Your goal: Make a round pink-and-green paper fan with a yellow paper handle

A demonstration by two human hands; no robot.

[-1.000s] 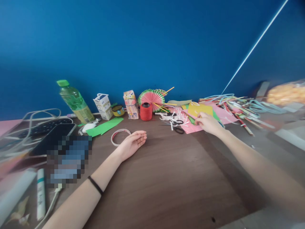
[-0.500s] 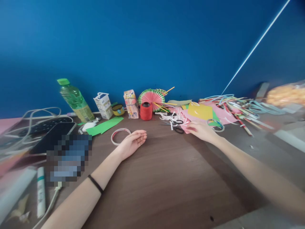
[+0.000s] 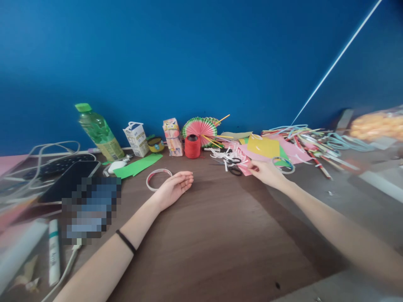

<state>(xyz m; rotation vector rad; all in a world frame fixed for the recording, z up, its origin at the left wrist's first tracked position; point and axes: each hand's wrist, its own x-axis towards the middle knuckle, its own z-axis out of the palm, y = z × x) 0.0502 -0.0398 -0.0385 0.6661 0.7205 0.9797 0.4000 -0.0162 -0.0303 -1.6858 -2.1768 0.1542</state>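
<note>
My left hand (image 3: 176, 187) rests on its side on the table, fingers loosely stretched out and holding nothing. A roll of tape (image 3: 150, 180) lies just behind its wrist. Farther right, my right hand (image 3: 266, 173) has thumb and fingers curled together at the edge of a sheet of pink paper (image 3: 245, 169). Close to those fingertips are black-handled scissors (image 3: 235, 170) and a heap of white paper strips (image 3: 226, 157). A blue-green ring-shaped roll (image 3: 288, 169) lies behind the right hand. Yellow paper (image 3: 263, 146) tops the sheets beyond.
Along the blue wall stand a green bottle (image 3: 100, 134), a white carton (image 3: 136, 139), a small decorated box (image 3: 173, 137), a red thread spool (image 3: 192, 147) and a watermelon-patterned paper fan (image 3: 200, 126). Green paper strips (image 3: 138, 166), a marker (image 3: 54, 253) and cables lie left; several sticks (image 3: 321, 167) lie right.
Both hands keep nearly the same places. The fingertips of my right hand have shifted slightly at the pink paper. The view has moved very slightly.
</note>
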